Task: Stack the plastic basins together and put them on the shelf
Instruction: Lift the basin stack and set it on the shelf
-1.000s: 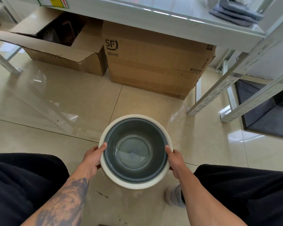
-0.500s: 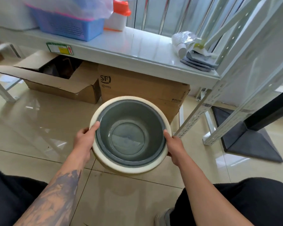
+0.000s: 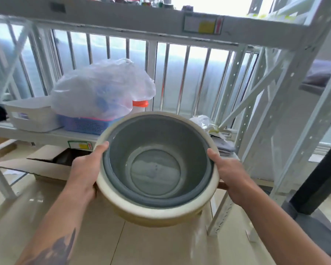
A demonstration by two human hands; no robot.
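Note:
A grey basin (image 3: 155, 169) sits nested inside a cream basin (image 3: 157, 213). I hold the stack in the air in front of the white metal shelf (image 3: 52, 135). My left hand (image 3: 86, 167) grips the cream rim on the left with the thumb over the edge. My right hand (image 3: 229, 173) grips the rim on the right the same way. The stack tilts slightly toward me and hides part of the lower shelf board behind it.
On the lower shelf board stand a white bin (image 3: 31, 113), a blue basket (image 3: 86, 125) under a clear plastic bag (image 3: 101, 88), an orange-capped bottle (image 3: 139, 105) and folded grey cloth (image 3: 224, 146). An open cardboard box (image 3: 44, 165) lies under the shelf. A dark stand (image 3: 317, 188) is at right.
Both hands have lifted the stacked basins from near the floor up to the level of the lower shelf board. My view has tilted upward to the shelf and railing.

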